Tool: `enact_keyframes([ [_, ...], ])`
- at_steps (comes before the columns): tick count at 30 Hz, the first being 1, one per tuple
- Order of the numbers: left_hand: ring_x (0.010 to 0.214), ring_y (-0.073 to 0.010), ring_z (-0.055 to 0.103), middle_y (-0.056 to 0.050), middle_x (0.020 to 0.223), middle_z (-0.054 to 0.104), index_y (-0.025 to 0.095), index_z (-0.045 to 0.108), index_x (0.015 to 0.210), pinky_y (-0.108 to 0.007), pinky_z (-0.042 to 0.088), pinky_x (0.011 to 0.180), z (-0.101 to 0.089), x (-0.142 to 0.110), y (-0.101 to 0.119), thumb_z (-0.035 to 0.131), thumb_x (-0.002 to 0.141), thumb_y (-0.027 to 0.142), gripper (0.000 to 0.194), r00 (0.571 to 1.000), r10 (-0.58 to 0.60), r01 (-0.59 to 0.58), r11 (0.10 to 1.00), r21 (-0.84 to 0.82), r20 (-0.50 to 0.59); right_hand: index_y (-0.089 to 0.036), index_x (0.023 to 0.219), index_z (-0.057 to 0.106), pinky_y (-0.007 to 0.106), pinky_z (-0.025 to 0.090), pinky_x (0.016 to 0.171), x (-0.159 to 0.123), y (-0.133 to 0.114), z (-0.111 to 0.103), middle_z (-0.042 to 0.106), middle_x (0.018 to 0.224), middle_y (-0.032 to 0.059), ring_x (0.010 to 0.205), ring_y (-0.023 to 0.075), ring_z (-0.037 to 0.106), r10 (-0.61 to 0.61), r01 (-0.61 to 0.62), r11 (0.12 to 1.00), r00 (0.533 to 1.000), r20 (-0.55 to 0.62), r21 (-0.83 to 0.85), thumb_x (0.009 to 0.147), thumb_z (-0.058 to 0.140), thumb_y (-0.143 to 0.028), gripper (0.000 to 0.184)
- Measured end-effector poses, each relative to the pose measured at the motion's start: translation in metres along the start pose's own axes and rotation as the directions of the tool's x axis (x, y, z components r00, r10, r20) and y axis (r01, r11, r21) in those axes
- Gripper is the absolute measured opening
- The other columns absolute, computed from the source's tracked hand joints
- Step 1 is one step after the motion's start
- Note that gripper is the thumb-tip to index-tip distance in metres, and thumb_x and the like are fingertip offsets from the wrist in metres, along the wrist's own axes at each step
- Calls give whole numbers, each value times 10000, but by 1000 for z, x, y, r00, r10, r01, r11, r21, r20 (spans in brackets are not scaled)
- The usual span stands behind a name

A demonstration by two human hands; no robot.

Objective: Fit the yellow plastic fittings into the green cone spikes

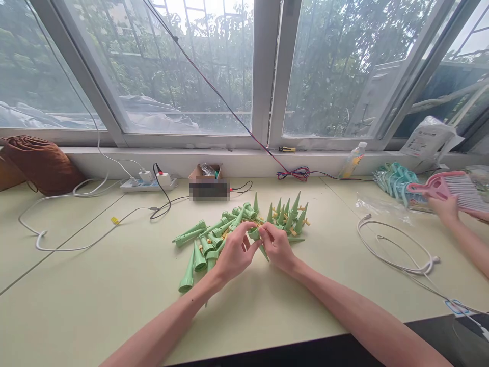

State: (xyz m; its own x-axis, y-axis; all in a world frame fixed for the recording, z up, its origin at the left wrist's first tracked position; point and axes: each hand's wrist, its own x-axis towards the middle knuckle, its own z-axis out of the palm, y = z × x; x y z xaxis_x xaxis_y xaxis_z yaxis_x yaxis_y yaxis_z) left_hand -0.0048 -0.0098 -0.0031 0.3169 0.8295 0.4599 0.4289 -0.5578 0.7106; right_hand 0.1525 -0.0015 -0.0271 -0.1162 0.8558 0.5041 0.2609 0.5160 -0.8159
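Spike (253,234), green, tapered, cup-ended, qty 1: ctr of frame, between both hands, above table (114,316).

Grip, L hand (236,251): thumb + fingers curled in, nearly closed, on L side of cup.
Grip, R hand (279,246): thumb + fingertips pinched, approx. no gap, at R side of cup; any small part under them hidden, can't tell.

Risks (judged):
- Slip: smooth tapered wall, fingertip hold only; spike could twist or drop, esp. if one hand lets go early.
- Crossed fit: fingers cover the cup area, so a part pressed in at an angle might go unseen; excess force could crack or bend it.
- Knock-over: upright spikes (292,213) stand close by R hand on their wide ends; a sleeve-less wrist or knuckle brushing them could topple several.
- Roll/tangle: loose spikes (208,240), L of ctr, lie crossed close to L hand; a nudge could shift the pile.

Orientation: tip points to bottom of frame, slightly R; cup end toward top, slightly L. Long axis: steep diagonal, upper L to lower R. Exact tilt vs. table: can't tell.
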Motion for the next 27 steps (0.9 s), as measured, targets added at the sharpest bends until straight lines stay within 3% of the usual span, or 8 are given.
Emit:
enact_keyframes([
  [27,545,-81,545,-58,1083,639,210,526,1114,-255,490,531,0,0,-1,586,898,299,241,998,-49,48,998,30,49,-199,762,477,252,262,495,0,0,0,397,600,-44,516,111,320,7,-6,1000,999,48,-17,1005,408,-357,299],
])
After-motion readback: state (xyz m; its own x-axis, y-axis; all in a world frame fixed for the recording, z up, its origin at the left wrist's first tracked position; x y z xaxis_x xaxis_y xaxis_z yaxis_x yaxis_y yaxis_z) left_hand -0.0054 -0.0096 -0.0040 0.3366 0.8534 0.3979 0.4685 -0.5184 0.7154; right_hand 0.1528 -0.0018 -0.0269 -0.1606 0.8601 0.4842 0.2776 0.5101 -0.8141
